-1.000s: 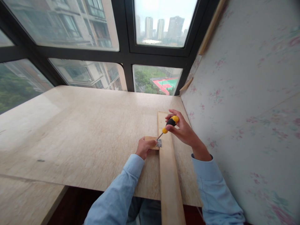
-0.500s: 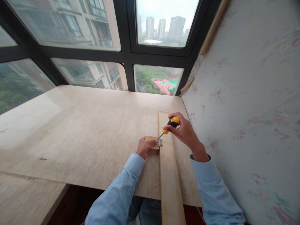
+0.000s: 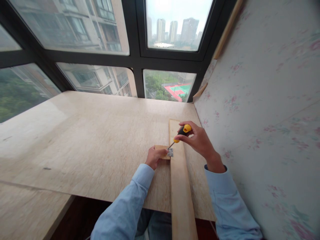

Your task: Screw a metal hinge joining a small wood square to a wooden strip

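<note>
My right hand (image 3: pixel 197 140) grips a yellow and black screwdriver (image 3: pixel 182 132), its tip angled down-left onto a small metal hinge (image 3: pixel 170 152). The hinge joins a small wooden block (image 3: pixel 160 148) to a long pale wooden plank (image 3: pixel 178 180) that runs from the near edge toward the window. My left hand (image 3: pixel 154 156) presses down on the small block, just left of the hinge. Both sleeves are light blue.
A wide beige marble-patterned tabletop (image 3: pixel 95 140) spreads left of the plank. A floral-papered wall (image 3: pixel 262 110) stands close on the right. Dark-framed windows (image 3: pixel 136 60) close off the far side. A small dark speck (image 3: pixel 46 168) lies on the tabletop at left.
My right hand has turned slightly on the screwdriver handle, fingers regripping; the tip stays on the hinge. My left hand and the block have not moved.
</note>
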Tool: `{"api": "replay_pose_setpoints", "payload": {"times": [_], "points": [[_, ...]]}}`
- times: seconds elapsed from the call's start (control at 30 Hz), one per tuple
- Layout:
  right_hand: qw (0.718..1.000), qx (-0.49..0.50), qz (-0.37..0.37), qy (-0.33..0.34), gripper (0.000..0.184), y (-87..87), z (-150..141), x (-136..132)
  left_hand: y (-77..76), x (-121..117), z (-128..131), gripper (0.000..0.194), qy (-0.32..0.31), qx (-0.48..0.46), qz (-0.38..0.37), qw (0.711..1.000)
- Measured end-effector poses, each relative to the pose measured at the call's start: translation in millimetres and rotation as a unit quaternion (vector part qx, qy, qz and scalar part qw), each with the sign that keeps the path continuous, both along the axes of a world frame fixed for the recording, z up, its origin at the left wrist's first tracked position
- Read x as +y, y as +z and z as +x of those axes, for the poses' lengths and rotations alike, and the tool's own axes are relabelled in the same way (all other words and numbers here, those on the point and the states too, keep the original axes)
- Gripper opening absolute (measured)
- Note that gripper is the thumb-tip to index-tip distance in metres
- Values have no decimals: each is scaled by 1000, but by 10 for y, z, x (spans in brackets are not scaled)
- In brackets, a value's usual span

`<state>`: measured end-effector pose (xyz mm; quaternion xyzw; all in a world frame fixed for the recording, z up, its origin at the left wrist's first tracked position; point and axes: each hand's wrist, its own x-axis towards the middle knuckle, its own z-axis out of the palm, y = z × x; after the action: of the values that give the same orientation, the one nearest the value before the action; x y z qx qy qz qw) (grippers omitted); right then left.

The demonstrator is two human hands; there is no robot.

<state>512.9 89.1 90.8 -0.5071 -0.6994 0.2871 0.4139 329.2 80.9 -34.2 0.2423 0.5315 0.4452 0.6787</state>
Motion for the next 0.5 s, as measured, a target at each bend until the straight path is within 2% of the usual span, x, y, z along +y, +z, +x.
{"api": "replay_pose_setpoints", "payload": {"times": [0.07, 0.1, 0.17, 0.27, 0.37, 0.43, 0.5], "points": [[997, -35, 16, -63, 65, -63, -10, 47, -7, 0, -2, 51, 1, -2, 2, 1000], [998, -25, 10, -58, 69, -100, 0, 67, -10, -1, -2, 51, 1, -5, 4, 1000], [999, 34, -22, 18, 75, -168, 44, 90, -16, -1, -4, 51, 2, -9, 6, 1000], [974, 125, -80, 173, 80, -205, 128, 76, -27, 1, -6, 52, -1, -9, 6, 1000], [947, 174, -101, 250, 67, -145, 160, 31, -35, 5, -7, 52, 3, -4, 5, 1000], [951, 170, -96, 238, 57, -88, 131, 13, -35, 7, -7, 51, 3, -6, 7, 1000], [975, 117, -64, 176, 52, -55, 72, 17, -32, 8, -6, 50, 2, -9, 5, 1000]]}}
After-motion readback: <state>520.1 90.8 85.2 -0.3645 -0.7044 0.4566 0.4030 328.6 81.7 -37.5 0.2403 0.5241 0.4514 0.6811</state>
